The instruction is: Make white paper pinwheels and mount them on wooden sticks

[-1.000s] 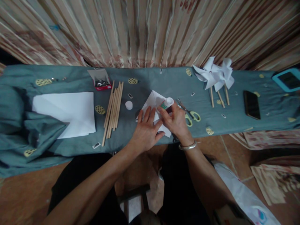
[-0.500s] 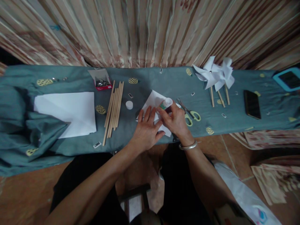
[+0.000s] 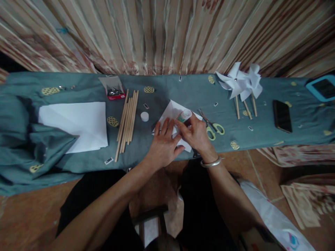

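A square of white paper (image 3: 172, 108) with cut lines lies at the middle of the cloth, turned corner-up. My left hand (image 3: 164, 144) rests on its left part, fingers spread and flat. My right hand (image 3: 196, 134) is closed around a white and green glue stick (image 3: 184, 115), held tilted over the paper. Its lower end is hidden by my fingers. The round white cap (image 3: 144, 116) sits apart on the cloth to the left. Scissors with light green handles (image 3: 213, 128) lie just right of my right hand, blades parted.
Left of the cap are several wooden sticks (image 3: 127, 122), an open red box of metal pins (image 3: 115, 92) and a stack of white paper (image 3: 81, 122) partly under bunched cloth. To the right lie paper pinwheels (image 3: 237, 83), a phone (image 3: 282, 116) and a blue-framed device (image 3: 323, 89).
The glue stick's top has tipped or shifted very slightly left in my right hand. My left hand stays in place on the paper.
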`<state>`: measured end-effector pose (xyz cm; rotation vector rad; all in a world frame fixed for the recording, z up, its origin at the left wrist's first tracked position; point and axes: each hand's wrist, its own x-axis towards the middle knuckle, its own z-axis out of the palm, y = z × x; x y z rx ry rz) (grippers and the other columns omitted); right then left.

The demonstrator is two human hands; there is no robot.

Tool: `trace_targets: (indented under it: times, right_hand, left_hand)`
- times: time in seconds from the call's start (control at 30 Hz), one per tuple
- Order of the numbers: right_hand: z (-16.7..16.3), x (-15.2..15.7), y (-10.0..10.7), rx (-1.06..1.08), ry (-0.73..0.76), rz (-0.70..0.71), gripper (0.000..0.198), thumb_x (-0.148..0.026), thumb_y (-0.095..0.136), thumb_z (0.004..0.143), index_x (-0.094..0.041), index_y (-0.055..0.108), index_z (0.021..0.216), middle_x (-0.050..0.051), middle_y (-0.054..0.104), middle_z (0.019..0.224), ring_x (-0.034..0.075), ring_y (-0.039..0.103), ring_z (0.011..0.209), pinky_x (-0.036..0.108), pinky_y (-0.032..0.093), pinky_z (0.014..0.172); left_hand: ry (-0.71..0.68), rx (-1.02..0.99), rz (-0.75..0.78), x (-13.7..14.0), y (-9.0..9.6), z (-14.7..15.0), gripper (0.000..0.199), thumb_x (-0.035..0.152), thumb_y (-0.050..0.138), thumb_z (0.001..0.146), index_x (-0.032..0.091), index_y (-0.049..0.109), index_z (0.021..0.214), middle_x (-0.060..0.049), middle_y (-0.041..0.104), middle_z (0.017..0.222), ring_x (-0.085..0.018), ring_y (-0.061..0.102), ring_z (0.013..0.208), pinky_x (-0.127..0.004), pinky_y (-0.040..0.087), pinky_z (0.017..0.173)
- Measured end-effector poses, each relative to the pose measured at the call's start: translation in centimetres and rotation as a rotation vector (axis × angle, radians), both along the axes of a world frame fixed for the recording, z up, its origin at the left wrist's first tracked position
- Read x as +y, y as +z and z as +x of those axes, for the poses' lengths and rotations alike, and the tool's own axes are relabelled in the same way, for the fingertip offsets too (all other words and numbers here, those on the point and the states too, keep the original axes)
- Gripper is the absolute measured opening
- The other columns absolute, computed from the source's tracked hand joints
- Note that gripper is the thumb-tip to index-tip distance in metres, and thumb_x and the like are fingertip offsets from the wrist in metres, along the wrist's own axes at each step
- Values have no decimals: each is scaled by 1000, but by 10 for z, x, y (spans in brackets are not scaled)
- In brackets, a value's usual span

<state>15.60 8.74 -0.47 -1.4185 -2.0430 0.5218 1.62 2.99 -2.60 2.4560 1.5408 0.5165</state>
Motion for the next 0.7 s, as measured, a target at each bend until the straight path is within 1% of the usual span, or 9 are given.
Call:
trace_targets:
  times: [0.37,0.7]
  right_hand:
    - [1,-2,1,-14,26,1,29,-48,55,89,-20,57,92,-1,61,66,15,57,56,27,42,57]
    - [5,-5,1,8,56,-8,30,-49,57,88,-20,58,91,-1,62,67,15,57,56,26,42,55]
  left_hand:
    - [-3,15,0,0,-2,-1,56,43,62,84,19,52,134,-21,38,151,-41,26,143,-64,22,112]
    - [-2,33,4,0,0,-1,54,44,60,85,18,54,132,-22,39,149,-41,27,142,-64,23,112]
